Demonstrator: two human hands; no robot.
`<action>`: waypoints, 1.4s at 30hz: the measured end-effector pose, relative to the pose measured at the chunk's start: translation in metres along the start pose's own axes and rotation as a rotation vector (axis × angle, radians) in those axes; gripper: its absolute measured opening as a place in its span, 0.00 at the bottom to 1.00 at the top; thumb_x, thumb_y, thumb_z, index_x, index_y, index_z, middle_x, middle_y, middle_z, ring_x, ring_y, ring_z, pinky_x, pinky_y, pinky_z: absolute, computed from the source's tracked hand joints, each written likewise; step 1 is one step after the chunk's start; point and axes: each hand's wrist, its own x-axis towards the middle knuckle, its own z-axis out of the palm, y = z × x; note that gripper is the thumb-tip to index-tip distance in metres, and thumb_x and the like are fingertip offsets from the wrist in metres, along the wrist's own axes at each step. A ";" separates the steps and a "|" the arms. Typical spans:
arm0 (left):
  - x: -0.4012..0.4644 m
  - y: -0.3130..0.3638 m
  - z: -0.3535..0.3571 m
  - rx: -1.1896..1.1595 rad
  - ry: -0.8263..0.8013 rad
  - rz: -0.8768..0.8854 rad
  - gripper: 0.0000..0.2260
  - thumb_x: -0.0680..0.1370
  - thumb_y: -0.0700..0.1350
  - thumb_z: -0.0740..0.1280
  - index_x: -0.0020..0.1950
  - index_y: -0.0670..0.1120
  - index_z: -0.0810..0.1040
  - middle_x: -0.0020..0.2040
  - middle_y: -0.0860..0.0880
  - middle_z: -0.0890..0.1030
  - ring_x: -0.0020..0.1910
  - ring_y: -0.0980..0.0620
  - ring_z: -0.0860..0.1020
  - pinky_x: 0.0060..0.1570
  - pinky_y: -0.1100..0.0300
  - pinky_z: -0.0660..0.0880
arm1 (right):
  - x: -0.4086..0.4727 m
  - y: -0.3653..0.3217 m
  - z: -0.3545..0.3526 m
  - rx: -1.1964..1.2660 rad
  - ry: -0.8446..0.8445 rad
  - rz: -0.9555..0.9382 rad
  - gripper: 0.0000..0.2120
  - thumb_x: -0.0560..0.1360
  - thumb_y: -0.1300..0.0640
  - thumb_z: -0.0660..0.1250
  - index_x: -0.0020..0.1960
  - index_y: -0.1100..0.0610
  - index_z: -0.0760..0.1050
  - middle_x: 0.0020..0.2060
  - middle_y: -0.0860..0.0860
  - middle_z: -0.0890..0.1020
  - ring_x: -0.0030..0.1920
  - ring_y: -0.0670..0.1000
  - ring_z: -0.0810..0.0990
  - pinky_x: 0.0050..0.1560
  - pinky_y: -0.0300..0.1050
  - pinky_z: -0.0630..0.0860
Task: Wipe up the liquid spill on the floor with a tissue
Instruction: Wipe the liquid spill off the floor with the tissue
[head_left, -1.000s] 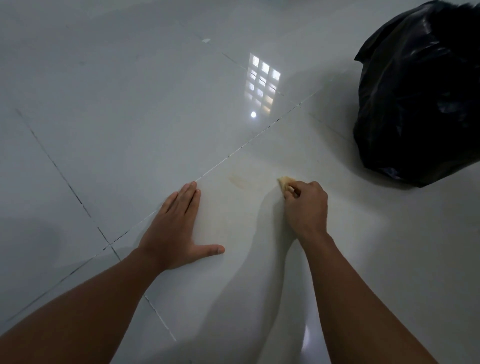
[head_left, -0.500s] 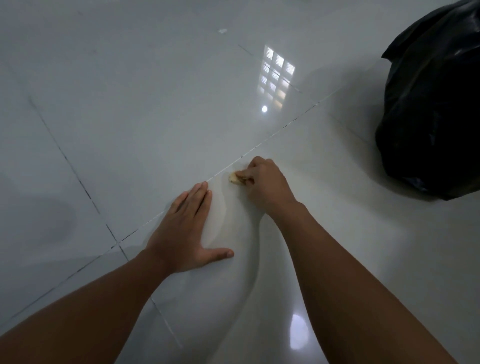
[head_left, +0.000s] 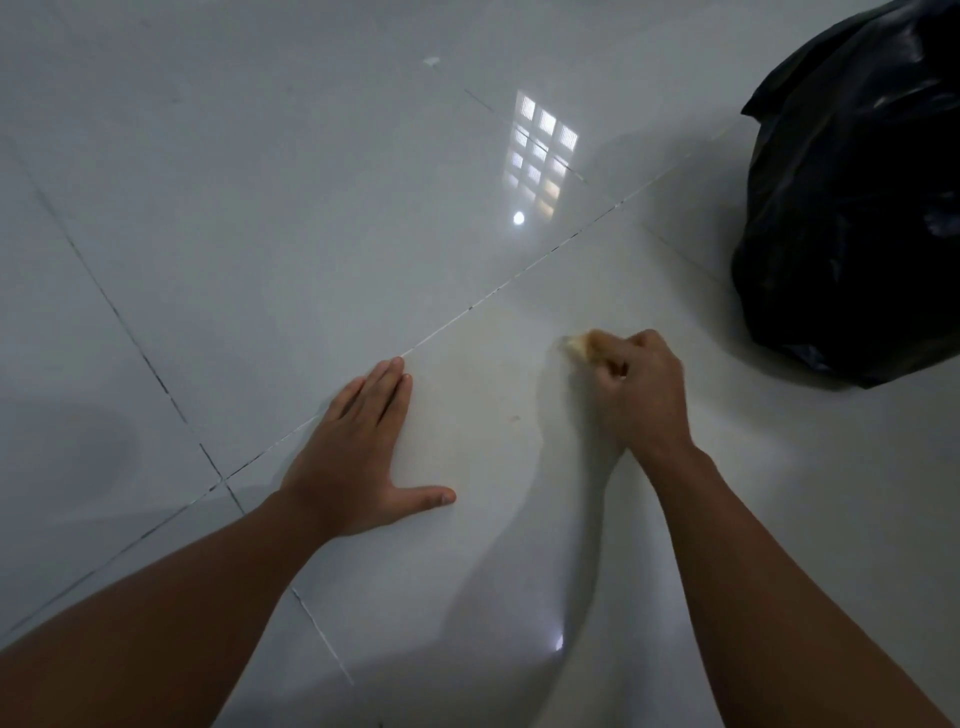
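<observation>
head view: the right hand (head_left: 641, 395) has its fingers curled tight around a small wadded tissue (head_left: 577, 345), stained yellowish, which pokes out past the knuckles and presses on the white floor tile (head_left: 260, 218). the left hand (head_left: 353, 457) lies flat on the tile, fingers straight and together, thumb spread out, holding nothing; it appears to act as a brace. between the two hands a faint yellowish spill residue (head_left: 488, 379) lies on the tile, just below the diagonal grout line (head_left: 519, 275). a small darker speck (head_left: 515, 417) sits near its lower edge. a black garbage bag (head_left: 862, 208) stands well apart to the right.

risks, as judged: the wad is small and looks saturated, so further strokes may smear the film rather than lift it. residue close to the grout line may be pushed into the joint. the braced left palm sits just beside the damp area and may slip on the glossy tile. the speck may be missed if strokes stay near the far edge.
</observation>
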 end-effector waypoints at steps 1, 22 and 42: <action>0.000 0.000 0.000 -0.002 0.007 0.001 0.57 0.67 0.81 0.55 0.79 0.36 0.58 0.81 0.40 0.56 0.81 0.45 0.53 0.79 0.47 0.52 | 0.004 0.005 0.001 -0.020 0.027 0.100 0.16 0.77 0.59 0.65 0.62 0.50 0.80 0.46 0.53 0.75 0.44 0.50 0.74 0.46 0.38 0.67; -0.001 0.002 0.000 -0.004 0.008 0.004 0.57 0.67 0.81 0.53 0.79 0.36 0.57 0.81 0.39 0.56 0.81 0.45 0.53 0.79 0.47 0.52 | -0.050 -0.021 -0.011 0.080 -0.219 -0.215 0.12 0.71 0.59 0.71 0.53 0.48 0.84 0.37 0.51 0.77 0.35 0.47 0.75 0.38 0.35 0.70; 0.000 -0.001 0.000 0.023 0.009 0.011 0.57 0.67 0.81 0.56 0.79 0.37 0.56 0.81 0.40 0.55 0.81 0.46 0.51 0.78 0.45 0.53 | -0.018 -0.087 0.067 -0.014 -0.319 -0.226 0.11 0.77 0.50 0.65 0.46 0.57 0.81 0.41 0.53 0.71 0.44 0.52 0.70 0.42 0.43 0.64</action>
